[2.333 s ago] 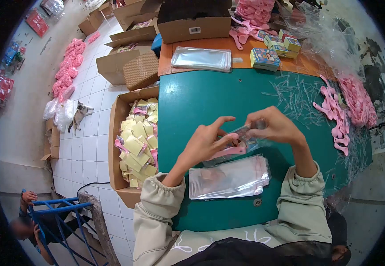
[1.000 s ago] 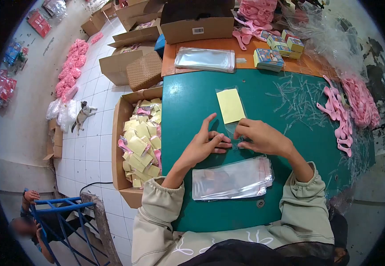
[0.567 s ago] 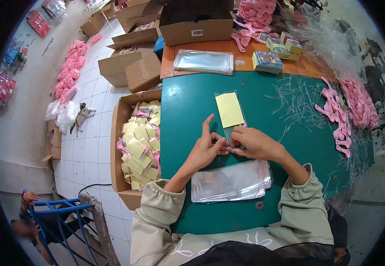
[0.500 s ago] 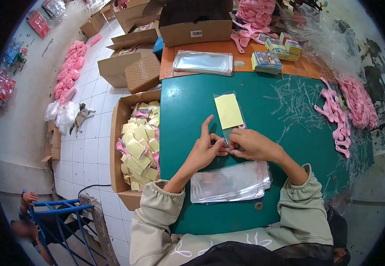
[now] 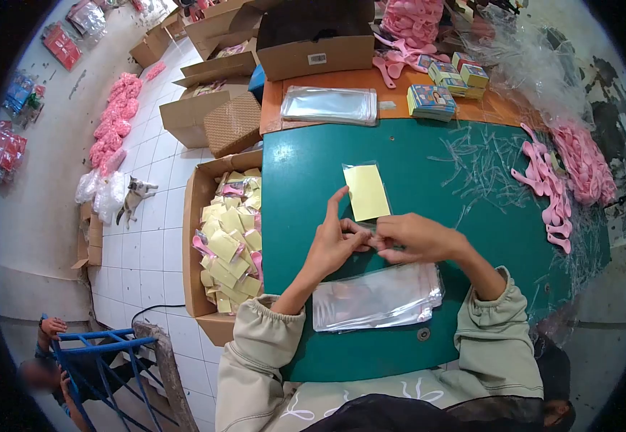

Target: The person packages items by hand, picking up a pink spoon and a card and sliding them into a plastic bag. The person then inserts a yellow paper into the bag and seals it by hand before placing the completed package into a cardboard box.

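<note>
A clear plastic bag [image 5: 360, 165] with a pale yellow card [image 5: 368, 193] inside lies on the green tabletop, its near end between my hands. My left hand [image 5: 333, 243] pinches that near end with thumb and curled fingers, while its index finger stretches up along the card's left edge. From the other side, my right hand [image 5: 419, 239] grips the same end with bent fingers, which hide most of it. Just below both hands lies a stack of flat, clear plastic bags [image 5: 370, 297].
An open carton [image 5: 192, 237] of packed yellow cards and pink spoons stands left of the table. Pink spoons [image 5: 543, 187] and clear plastic strips [image 5: 464, 158] lie at right. Small boxes [image 5: 432, 101] and more bags [image 5: 329, 105] sit behind. Another person's hand [image 5: 54, 327] rests on a blue frame.
The bag and card have shifted a little toward me. The pink piece and clear strip seen below the card no longer show. My right hand has moved slightly right.
</note>
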The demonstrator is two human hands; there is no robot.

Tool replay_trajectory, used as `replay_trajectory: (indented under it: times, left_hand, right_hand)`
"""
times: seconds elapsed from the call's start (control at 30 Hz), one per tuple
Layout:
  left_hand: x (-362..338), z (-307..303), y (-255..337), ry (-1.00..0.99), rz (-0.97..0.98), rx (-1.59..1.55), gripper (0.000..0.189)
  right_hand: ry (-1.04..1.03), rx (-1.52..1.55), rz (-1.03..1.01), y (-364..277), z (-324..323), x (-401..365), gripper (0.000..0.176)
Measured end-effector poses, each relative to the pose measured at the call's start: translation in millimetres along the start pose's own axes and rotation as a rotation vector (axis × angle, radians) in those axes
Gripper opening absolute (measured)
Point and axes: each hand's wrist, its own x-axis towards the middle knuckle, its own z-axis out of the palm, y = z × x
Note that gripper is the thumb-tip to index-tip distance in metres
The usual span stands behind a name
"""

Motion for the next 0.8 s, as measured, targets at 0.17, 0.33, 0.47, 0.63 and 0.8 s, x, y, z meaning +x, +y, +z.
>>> replay_trajectory:
  times: [0.17,0.33,0.47,0.63,0.8]
  left_hand:
    - [0,-5,1,0.021,0.011,0.015,0.057]
    - [4,-12,-4,-0.112,-0.05,-0.058,0.035]
    - [0,-15,3,-0.179,-0.079,-0.139,0.027]
    - [-1,-14,7,-0.172,-0.091,-0.303,0.026]
    - [-7,-16,21,-0.146,-0.179,-0.319,0.024]
  right_hand:
    - [-0.153,0.297,-0.104,11,-59,-29,0.014]
    - [0.582,0.115,0.416,63,-121,-105,0.011]
    - [0.638,-0.747,0.331,67,-95,-106,0.033]
    - [0.454,-0.199,0.075,10,-16,-25,0.052]
    - [0.573,-0.087,0.005,30,8,-8,0.023]
